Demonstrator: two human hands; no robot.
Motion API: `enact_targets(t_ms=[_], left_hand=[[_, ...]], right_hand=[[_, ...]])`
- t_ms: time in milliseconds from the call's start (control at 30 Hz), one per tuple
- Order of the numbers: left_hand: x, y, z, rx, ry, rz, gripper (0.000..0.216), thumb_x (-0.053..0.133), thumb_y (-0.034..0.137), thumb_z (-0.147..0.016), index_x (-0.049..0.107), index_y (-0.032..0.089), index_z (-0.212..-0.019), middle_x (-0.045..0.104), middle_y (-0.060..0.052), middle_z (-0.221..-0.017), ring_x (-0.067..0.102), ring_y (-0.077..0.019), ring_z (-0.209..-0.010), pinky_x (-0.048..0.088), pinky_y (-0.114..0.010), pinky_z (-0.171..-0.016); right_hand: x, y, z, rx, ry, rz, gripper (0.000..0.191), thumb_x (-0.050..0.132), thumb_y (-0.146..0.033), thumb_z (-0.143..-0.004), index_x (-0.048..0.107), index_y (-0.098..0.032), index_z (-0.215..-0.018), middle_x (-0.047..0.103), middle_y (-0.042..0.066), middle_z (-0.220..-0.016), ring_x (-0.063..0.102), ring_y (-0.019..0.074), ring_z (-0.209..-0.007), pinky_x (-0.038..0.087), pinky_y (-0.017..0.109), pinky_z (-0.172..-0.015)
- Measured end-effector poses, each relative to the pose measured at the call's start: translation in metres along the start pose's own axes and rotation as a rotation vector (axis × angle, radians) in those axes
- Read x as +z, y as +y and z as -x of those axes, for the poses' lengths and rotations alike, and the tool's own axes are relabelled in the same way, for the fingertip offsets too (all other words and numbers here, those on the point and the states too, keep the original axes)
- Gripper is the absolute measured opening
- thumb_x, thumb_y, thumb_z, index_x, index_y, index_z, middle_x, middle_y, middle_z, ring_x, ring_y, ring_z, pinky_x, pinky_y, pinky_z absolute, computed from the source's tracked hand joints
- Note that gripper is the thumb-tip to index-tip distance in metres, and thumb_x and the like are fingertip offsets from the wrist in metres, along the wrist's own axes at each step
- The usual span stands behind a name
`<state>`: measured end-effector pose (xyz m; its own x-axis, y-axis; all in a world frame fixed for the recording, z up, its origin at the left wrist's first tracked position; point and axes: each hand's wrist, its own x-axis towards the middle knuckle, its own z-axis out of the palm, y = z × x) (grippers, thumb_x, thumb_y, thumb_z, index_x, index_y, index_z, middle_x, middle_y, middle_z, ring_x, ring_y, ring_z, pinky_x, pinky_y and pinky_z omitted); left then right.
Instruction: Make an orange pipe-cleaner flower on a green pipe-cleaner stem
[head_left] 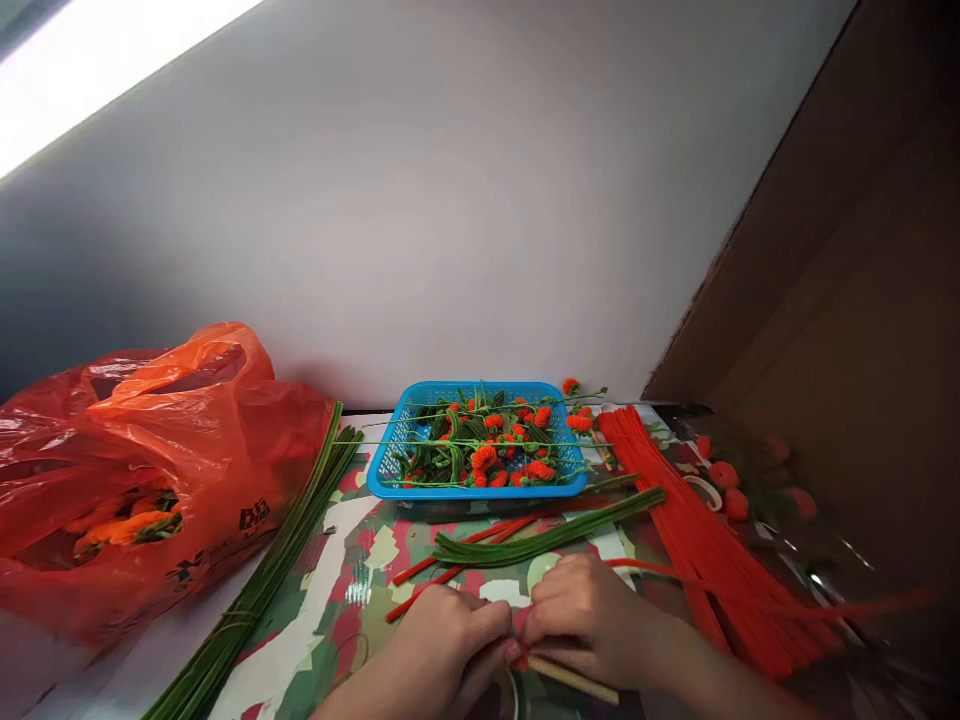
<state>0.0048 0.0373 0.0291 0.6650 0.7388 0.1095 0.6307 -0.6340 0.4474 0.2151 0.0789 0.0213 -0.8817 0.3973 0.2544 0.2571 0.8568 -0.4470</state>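
The person is working low at the near edge of a table covered with a camouflage-patterned cloth (352, 590). The left hand (442, 650) and the right hand (592, 620) are meeting fingertip to fingertip. Both sets of fingers are curling inward and pinching together on the end of a thin wooden stick (577, 682), which is sticking out beneath the right hand toward the right. Whatever else is sitting inside the pinch is hidden.

Just beyond the hands, a loose bunch of green chenille stems (547, 538) is lying slantwise, with a few orange chenille stems (457, 550) crossing under it. A thick bundle of orange chenille stems (697, 540) is fanning out on the right. Farther back, a blue plastic basket (390, 470) is holding small orange flowers on green stems. On the left, an orange plastic bag (150, 460) is slumping open, and a long bundle of green stems (262, 585) is lying beside it.
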Motion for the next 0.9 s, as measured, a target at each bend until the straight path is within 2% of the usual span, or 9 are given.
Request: enact_targets(t_ms=[233,433,700,900], left_hand=[[0.011,-0.002,-0.002,-0.08,-0.028,-0.183,0.025,0.036,0.025,-0.092,0.048,0.02,-0.071,0.06,0.0,-0.06,0.051,-0.0131,-0.05,0.026,-0.025,-0.048],[0.013,-0.002,-0.003,-0.17,-0.039,-0.177,0.027,0.034,0.027,-0.094,0.048,0.02,-0.072,0.062,-0.001,-0.062,0.055,-0.0145,-0.053,0.028,-0.025,-0.049],[0.013,0.001,-0.004,-0.245,-0.054,-0.195,0.028,0.033,0.029,-0.094,0.05,0.021,-0.073,0.065,-0.002,-0.064,0.06,-0.0168,-0.057,0.028,-0.025,-0.05],[0.018,0.003,-0.006,-0.312,-0.032,-0.217,0.026,0.034,0.026,-0.093,0.052,0.021,-0.074,0.067,-0.003,-0.066,0.062,-0.0182,-0.058,0.029,-0.026,-0.049]], right_hand=[[0.01,0.004,0.001,0.033,-0.004,0.183,0.035,0.035,-0.036,-0.096,0.059,-0.019,-0.076,0.058,0.0,-0.065,0.048,0.0116,-0.059,0.025,0.027,-0.055],[0.009,0.003,0.003,0.094,0.05,0.16,0.035,0.032,-0.037,-0.097,0.059,-0.021,-0.082,0.06,-0.002,-0.069,0.049,0.0115,-0.062,0.023,0.028,-0.058],[0.011,0.005,0.003,0.131,0.086,0.121,0.025,0.038,-0.033,-0.097,0.058,-0.023,-0.086,0.063,-0.004,-0.072,0.052,0.0108,-0.065,0.022,0.028,-0.06],[0.017,0.006,0.003,0.109,0.13,0.278,0.026,0.038,-0.03,-0.097,0.056,-0.021,-0.08,0.058,-0.003,-0.066,0.047,0.0122,-0.061,0.019,0.029,-0.058]])
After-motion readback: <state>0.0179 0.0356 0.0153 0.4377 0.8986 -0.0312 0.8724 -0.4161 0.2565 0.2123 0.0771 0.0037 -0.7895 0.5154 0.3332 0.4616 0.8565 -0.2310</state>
